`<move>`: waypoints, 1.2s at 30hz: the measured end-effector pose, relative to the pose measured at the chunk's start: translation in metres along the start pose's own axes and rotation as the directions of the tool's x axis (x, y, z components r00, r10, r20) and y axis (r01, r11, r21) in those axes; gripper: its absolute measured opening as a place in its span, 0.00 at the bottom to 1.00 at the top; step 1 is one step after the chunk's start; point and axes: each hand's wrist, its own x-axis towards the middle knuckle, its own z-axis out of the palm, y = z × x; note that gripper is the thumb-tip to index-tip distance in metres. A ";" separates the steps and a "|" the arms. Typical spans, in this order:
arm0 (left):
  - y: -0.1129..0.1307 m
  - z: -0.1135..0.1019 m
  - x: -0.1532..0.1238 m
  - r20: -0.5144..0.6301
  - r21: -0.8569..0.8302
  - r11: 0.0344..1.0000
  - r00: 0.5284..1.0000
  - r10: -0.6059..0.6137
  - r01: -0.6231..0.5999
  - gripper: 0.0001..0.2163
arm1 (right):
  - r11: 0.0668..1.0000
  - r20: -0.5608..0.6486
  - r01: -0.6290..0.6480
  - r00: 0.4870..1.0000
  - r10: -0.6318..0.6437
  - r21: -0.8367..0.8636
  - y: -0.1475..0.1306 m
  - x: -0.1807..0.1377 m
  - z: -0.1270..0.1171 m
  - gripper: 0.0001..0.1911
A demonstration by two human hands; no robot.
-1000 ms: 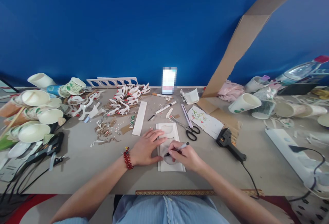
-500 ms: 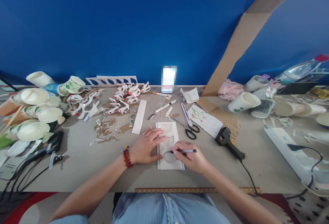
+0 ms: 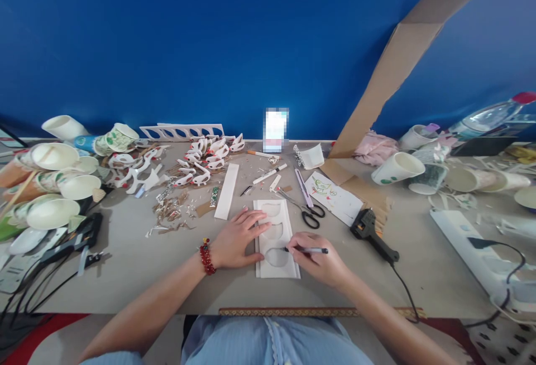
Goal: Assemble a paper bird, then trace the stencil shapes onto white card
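A white paper strip point(image 3: 276, 239) with cut-out ovals lies on the grey table point(image 3: 138, 264) in front of me. My left hand point(image 3: 238, 238), with a red bead bracelet at the wrist, lies flat with fingers spread on the strip's left edge. My right hand point(image 3: 318, 259) is closed round a black pen point(image 3: 307, 250). The pen lies nearly level, its tip touching the strip beside the lowest oval.
Black scissors point(image 3: 307, 211), a hot glue gun point(image 3: 372, 234) with its cable, a drawn-on paper point(image 3: 333, 195) and a leaning cardboard strip point(image 3: 397, 58) are to the right. Paper cups point(image 3: 54, 186) crowd the left edge, white cut-outs point(image 3: 205, 161) the back. A power strip point(image 3: 477, 248) lies far right.
My right hand has slid to the right along the strip while the pen swung from pointing down-left to nearly level. My left hand has stayed flat on the strip.
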 end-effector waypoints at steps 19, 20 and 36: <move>-0.002 0.002 0.000 0.006 0.014 1.000 1.000 0.011 -0.011 0.32 | 0.962 0.088 0.055 0.996 -0.032 -0.269 -0.010 0.013 -0.019 0.11; -0.003 0.003 0.000 0.006 0.012 1.000 1.000 0.012 -0.012 0.32 | 0.947 0.098 0.074 0.994 -0.045 -0.314 -0.011 0.014 -0.018 0.11; -0.001 0.002 0.000 -0.007 0.008 1.000 1.000 0.006 -0.005 0.33 | 0.996 0.060 -0.053 0.997 0.049 0.066 -0.016 0.011 0.012 0.07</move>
